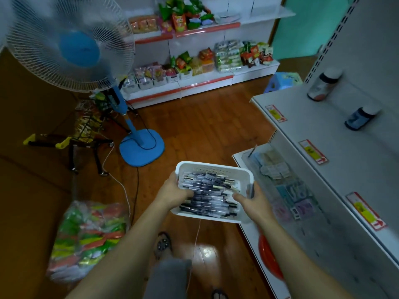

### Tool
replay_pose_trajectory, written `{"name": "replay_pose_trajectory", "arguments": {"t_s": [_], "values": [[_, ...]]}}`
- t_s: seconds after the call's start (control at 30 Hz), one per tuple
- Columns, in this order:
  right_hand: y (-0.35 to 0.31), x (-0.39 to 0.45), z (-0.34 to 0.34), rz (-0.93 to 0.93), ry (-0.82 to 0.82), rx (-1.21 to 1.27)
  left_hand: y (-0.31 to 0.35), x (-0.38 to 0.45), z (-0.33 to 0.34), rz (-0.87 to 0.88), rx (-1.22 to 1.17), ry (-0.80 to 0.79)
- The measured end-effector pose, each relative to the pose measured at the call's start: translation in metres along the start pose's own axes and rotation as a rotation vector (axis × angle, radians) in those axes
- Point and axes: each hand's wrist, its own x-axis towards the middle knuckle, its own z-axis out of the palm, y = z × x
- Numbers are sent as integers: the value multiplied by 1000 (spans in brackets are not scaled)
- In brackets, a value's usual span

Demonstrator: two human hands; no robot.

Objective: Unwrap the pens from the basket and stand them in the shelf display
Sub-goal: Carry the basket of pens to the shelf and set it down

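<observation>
A white plastic basket (210, 168) is carried in front of me, above the wooden floor, close to the left edge of the white shelf unit (306, 134). It is full of several dark pens in clear wrappers (210, 195), lying flat. My left hand (173, 192) grips the basket's left rim, thumb over the pens. Holding the right rim, my right hand (250, 200) has its thumb inside the basket. The lower shelf (278, 180) to the right holds flat packets of stationery.
A blue standing fan (71, 46) with its base (141, 147) is on the floor to the left, cables trailing. A bag of colourful packets (86, 236) lies at lower left. Two bottles (323, 85) stand on the upper right shelf. Snack shelves line the back wall.
</observation>
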Motion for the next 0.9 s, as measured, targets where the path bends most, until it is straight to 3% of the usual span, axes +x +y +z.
{"name": "replay_pose_trajectory", "arguments": {"t_s": [0.27, 0.5, 0.9], "values": [[-49, 62, 58, 172, 258, 144, 30, 135, -58, 129, 136, -213], [-78, 74, 100, 289, 419, 222, 47, 200, -88, 208, 259, -390], [-40, 105, 101, 475, 556, 364, 82, 269, -30, 204, 447, -626]]}}
